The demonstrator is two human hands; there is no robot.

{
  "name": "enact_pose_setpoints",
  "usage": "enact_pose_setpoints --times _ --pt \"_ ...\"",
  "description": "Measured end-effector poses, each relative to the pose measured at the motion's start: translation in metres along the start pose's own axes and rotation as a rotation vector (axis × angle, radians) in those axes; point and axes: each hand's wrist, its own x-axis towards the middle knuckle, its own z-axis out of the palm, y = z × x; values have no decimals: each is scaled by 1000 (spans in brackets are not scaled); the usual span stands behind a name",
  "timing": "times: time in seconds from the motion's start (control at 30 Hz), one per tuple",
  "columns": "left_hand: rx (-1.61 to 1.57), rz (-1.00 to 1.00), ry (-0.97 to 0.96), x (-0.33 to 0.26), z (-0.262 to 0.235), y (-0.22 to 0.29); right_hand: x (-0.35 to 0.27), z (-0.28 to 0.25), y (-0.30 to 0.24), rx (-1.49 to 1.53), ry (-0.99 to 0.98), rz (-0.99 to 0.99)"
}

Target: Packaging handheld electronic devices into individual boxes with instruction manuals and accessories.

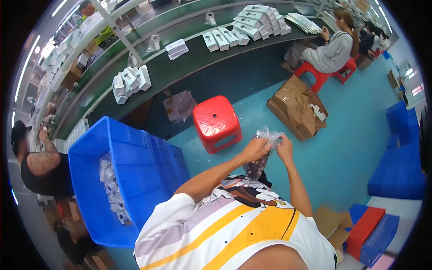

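Both hands, left (254,149) and right (284,148), pinch a clear plastic bag (262,153) above the red stool (216,123), blue crate (121,175) alongside.

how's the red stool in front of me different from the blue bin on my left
The red stool is small, with a closed flat top bearing nothing; the blue bin is far larger, open-topped, with white rolls along one side. The stool stands apart on the teal floor; the bin sits close by the person. Both look like moulded plastic.

Clear plastic bag (263,155), crinkled top, dark small pieces inside, hanging upright
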Motion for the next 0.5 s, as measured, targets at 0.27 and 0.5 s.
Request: enact_pose_setpoints --times 0.27,0.5 --pt "-91 -93 150 131 -28 15 168 -1 41 124 -284 0" --pt "-171 -223 434 163 -101 39 270 -14 -45 167 -437 -309"
